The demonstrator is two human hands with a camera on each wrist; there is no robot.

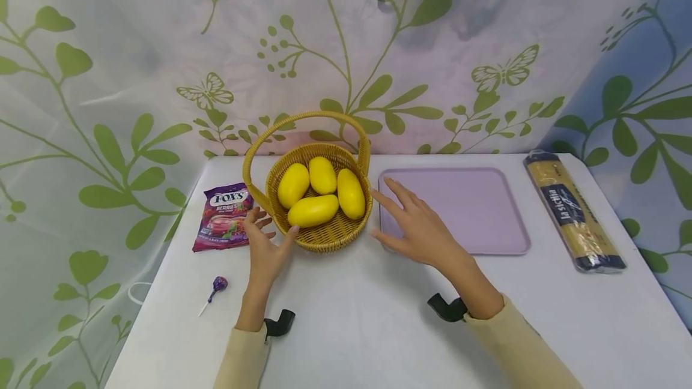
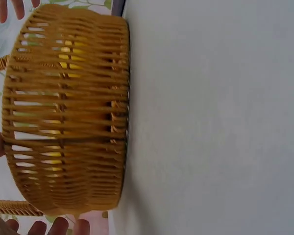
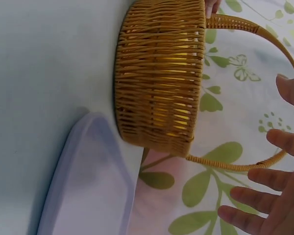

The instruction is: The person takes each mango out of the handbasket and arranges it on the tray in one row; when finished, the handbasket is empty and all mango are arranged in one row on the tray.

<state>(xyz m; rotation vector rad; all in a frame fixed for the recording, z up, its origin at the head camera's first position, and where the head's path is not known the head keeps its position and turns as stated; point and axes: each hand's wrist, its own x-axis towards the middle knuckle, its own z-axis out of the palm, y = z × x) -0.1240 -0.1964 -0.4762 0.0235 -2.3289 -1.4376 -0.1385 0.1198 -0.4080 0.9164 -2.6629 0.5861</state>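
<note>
A yellow wicker basket [image 1: 330, 239] with a tall arched handle [image 1: 305, 116] stands towards the back of the table. Inside it lie several smooth yellow mangoes [image 1: 313, 211]. My left hand [image 1: 265, 254] is at the basket's front left side, thumb and fingers spread apart; the thumb is near the rim, and whether it touches I cannot tell. To the right of the basket my right hand [image 1: 418, 227] hovers with fingers spread, partly over the lilac tray [image 1: 470, 209]. In the right wrist view those fingers [image 3: 255, 200] stand apart from the wicker.
A purple Fox's candy bag [image 1: 224, 218] lies left of the basket, behind my left hand. Nearer the front left is a wrapped lollipop [image 1: 218, 284]. At the far right lies a long pack of pasta [image 1: 573, 212]. A leaf-patterned curtain [image 1: 346, 47] hangs behind the table.
</note>
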